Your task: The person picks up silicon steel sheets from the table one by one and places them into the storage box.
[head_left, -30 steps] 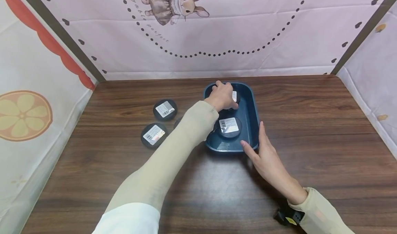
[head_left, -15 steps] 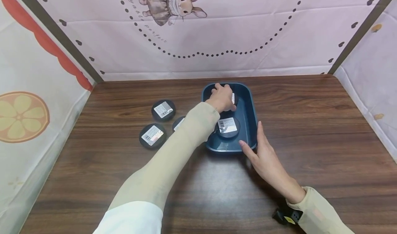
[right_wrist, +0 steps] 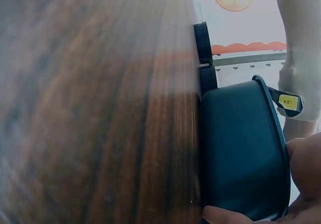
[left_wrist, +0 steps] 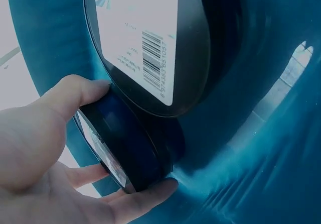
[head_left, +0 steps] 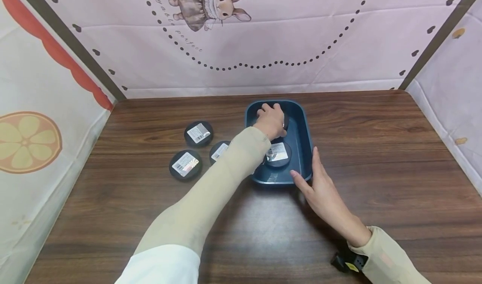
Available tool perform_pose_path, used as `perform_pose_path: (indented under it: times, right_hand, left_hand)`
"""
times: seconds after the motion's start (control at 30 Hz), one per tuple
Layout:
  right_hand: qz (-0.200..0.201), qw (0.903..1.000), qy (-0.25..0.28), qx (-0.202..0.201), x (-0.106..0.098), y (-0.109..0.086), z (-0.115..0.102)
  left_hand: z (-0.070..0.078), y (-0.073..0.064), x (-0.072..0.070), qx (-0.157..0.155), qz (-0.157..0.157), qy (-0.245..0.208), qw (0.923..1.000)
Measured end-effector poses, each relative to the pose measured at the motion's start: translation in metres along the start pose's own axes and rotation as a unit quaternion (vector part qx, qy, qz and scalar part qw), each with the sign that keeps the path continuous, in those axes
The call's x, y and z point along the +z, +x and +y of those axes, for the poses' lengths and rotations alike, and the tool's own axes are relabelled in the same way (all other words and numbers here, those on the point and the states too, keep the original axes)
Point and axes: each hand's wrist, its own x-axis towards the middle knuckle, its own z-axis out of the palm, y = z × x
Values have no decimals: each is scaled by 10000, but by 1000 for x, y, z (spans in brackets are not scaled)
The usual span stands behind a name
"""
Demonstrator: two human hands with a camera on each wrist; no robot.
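My left hand reaches into the far part of a blue tray. It grips a flat round black container by its edge, thumb on one side and fingertips on the other; this container stands tilted on edge in the left wrist view. A second round container with a white barcode label sits right against it. Nearer the tray's front lies a labelled container, partly covered by the left sleeve. My right hand holds the tray's near right corner, thumb at the front rim and fingers along the outer side.
Left of the tray, three more labelled black containers lie on the wooden table: one farther back, one nearer, and one half under the left sleeve. Printed cloth walls enclose the table's back and sides.
My left hand has shifted slightly right inside the tray, and the label beside its fingers has gone out of sight. More of the container beside the sleeve shows. The right hand keeps its place.
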Motion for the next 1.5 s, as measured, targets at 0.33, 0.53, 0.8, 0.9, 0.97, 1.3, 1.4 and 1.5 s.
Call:
perform_pose_path:
  times: [0.33,0.53,0.8,0.9,0.97,1.3,1.4,1.5]
  right_hand:
    - [-26,10000,48,22,1,0,-1]
    - [-69,9999,94,23,1,-1,1]
    - [-107,9999,121,38,0,-2,2]
    - [-91,9999,112,18,0,-1,2]
    - [-65,9999,96,-1,0,-1,2]
    - [-69,9999,81,1,-2,-1,0]
    - [-52,10000,81,-9,-1,-1,0]
    - [-55,9999,98,2,0,-2,0]
  left_hand:
    - [0,-7,-4,-30,-68,35,10000]
    - [3,-12,-8,-62,-305,-127,9994]
    - [4,-15,-14,224,-78,-224,9995]
    - [4,-16,-16,290,39,-267,9992]
    - [5,-17,-16,314,105,-253,9991]
    - [5,-19,-13,528,342,-369,9973]
    - [4,-21,-13,616,387,-453,9963]
    - [2,-24,-14,678,405,-563,9953]
